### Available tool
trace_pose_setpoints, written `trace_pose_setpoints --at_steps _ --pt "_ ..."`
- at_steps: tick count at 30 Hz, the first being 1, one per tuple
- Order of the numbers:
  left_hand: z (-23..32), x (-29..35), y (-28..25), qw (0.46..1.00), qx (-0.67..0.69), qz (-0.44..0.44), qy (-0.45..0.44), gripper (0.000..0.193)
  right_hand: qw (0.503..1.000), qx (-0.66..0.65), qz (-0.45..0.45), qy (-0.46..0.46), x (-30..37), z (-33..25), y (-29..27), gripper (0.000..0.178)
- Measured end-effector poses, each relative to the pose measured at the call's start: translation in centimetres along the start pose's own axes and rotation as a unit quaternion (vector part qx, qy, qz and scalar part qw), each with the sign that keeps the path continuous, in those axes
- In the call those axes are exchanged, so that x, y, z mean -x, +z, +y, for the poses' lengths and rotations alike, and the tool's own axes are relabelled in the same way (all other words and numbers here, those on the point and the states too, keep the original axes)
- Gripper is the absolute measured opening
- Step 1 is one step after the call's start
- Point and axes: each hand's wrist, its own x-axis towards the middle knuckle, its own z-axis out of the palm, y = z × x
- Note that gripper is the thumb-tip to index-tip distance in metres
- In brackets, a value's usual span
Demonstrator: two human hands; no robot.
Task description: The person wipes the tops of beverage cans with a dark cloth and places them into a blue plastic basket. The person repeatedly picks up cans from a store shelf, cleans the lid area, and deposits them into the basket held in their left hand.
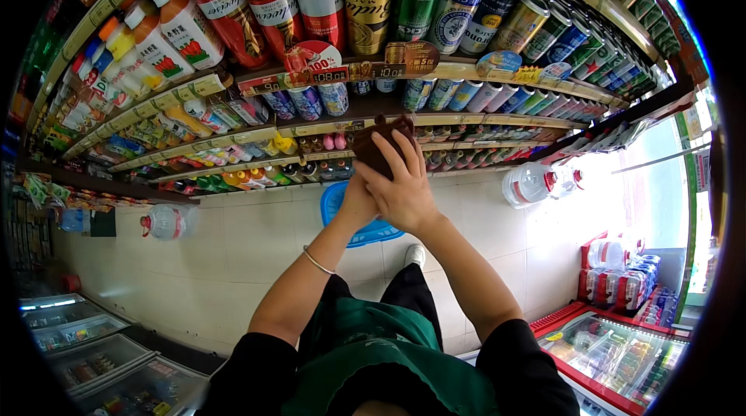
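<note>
In front of the shelves, both my hands are together around a dark brown cloth (371,150), which looks bunched up. My right hand (406,187) lies over it with its fingers bent around the near side. Beneath and to the left, my left hand (359,202) presses against the right one, its fingers mostly hidden. Below my hands a blue plastic basket (332,197) stands on the floor, partly covered by my wrists. Just beyond the cloth is a shelf row of small cans (420,94).
Large beer cans (369,8) line the upper shelf, with juice bottles (190,27) at the left. Big water jugs stand on the floor at left (167,222) and right (528,185). Behind me are a red-edged freezer (614,354) and glass-topped cases (109,362).
</note>
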Motion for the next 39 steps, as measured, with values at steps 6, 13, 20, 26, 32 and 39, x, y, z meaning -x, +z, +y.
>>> trace_pose_setpoints --at_steps 6,13,20,26,32,39 --pt "0.7 0.8 -1.4 0.997 -0.065 0.008 -0.05 0.068 0.98 -0.098 -0.152 0.088 -5.8 2.7 1.3 0.018" --pt "0.5 0.0 -1.4 0.994 0.097 0.037 -0.026 0.065 0.58 -0.698 -0.192 0.374 -3.4 7.9 1.8 0.045" --pt "-3.3 0.0 -0.1 0.972 0.084 0.214 -0.048 0.072 0.699 -0.614 0.11 0.35 5.1 2.1 10.6 0.045" --pt "-5.7 1.2 -0.6 0.959 0.113 0.255 -0.052 0.065 0.914 -0.282 0.045 0.287 7.4 3.7 9.5 0.033" --pt "-15.9 4.3 -0.9 0.983 -0.061 0.172 0.015 0.082 0.968 -0.093 -0.176 0.154 4.7 6.2 7.8 0.077" --pt "-25.7 5.4 -1.6 0.981 -0.145 0.125 -0.012 0.078 0.909 -0.053 -0.339 0.236 9.8 8.8 17.8 0.081"
